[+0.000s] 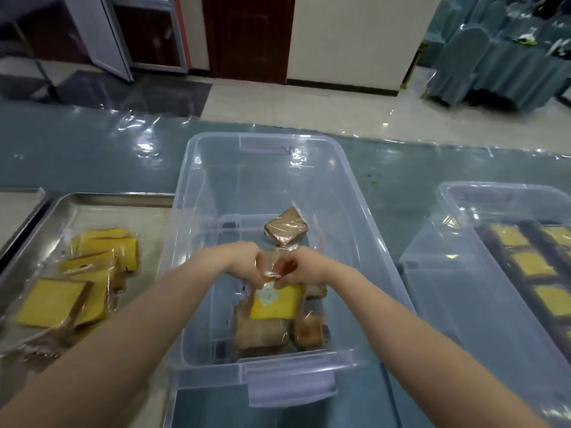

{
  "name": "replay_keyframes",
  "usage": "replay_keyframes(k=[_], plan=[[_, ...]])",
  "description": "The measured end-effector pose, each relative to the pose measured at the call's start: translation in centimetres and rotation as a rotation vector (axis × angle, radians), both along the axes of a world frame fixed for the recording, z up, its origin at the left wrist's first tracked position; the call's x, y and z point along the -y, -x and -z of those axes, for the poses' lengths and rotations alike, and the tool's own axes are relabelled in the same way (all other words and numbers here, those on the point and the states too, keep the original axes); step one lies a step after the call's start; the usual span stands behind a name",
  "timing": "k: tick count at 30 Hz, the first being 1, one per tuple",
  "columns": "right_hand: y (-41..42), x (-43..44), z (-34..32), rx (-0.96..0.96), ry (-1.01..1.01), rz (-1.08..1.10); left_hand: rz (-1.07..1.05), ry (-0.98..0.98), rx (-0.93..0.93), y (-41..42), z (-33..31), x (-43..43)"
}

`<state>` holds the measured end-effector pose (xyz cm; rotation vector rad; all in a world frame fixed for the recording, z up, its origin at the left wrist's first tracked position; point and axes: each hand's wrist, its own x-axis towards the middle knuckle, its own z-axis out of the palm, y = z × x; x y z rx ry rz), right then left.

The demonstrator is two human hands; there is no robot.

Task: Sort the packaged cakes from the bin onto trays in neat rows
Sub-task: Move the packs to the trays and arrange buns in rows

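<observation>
Near edge: purple latch [292,386] on the near rim of the clear bin [188,230], which sits mid-table.

Bin floor, near end: flat brown cakes [261,330] in wrap, with a small golden-brown cake [309,330] just to their right.

Above these: one yellow cake [276,302] in clear wrap, white sticker near its far-left corner. It is inside the bin, tilted, its near edge overlapping the brown cakes.

Left hand [244,261] and right hand [304,265]: both reach down into the bin, with the fingertips close together at the far edge of the yellow cake's wrapper. Each hand pinches the clear film with narrow, curled fingers. The hands nearly touch each other.

Farther in the bin: a single brown wrapped cake [285,227], apart from the pile.

Left of the bin: metal tray [102,202] with yellow wrapped cakes [52,301] overlapping loosely. Past it, far left, is the edge of a second tray [18,208].

Right of the bin: second clear bin [448,242] holding yellow cakes in dark rows [531,264].

Table [92,156]: blue surface under shiny clear film.

Far: tiled floor, dark door [250,35], and blue-covered chairs [494,63] at far right.
</observation>
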<state>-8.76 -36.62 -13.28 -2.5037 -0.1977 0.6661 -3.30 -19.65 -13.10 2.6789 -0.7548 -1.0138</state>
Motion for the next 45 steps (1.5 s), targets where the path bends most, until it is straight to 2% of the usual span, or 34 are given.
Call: replay_keyframes(k=[4,9,12,14,17,22,27,31,37,39,42,45], plan=[[-0.4,-0.6,1.1,-0.098,0.022,-0.085,0.074,-0.227,-0.045,1.0,1.8,0.0],[-1.0,-1.0,2.8,-0.209,0.116,-0.181,0.048,-0.254,-0.136,1.0,2.7,0.6],[-1.3,-1.0,3.4,-0.226,0.102,-0.202,-0.034,-0.255,-0.290,0.7,4.3,0.4],[-1.4,-0.8,3.6,-0.236,0.083,-0.195,-0.033,-0.328,-0.368,1.1,5.5,0.6],[-1.5,-0.7,4.0,-0.254,0.114,-0.220,0.050,-0.394,-0.301,1.7,6.9,0.8],[-1.6,-0.9,4.2,-0.306,0.123,-0.265,0.026,-0.345,-0.386,1.8,6.3,0.8],[-1.7,-0.8,3.2,-0.345,0.140,-0.253,0.099,-0.241,-0.258,1.4,5.0,1.0],[-1.6,-0.6,2.4,-0.347,0.038,-0.129,0.008,-0.156,-0.122,0.4,3.6,0.7],[-2.1,0.7,0.8,-0.248,-0.118,0.060,-0.140,0.028,0.151,-0.7,1.6,0.3],[-2.4,1.5,0.3,-0.207,-0.166,0.195,-0.246,0.132,0.205,-1.1,1.4,0.0],[-2.5,1.7,0.3,-0.149,-0.344,0.440,-0.393,0.298,0.346,-1.5,0.9,0.0],[-3.0,1.6,0.8,-0.048,-0.387,0.433,-0.327,0.394,0.397,-0.8,0.8,0.6]])
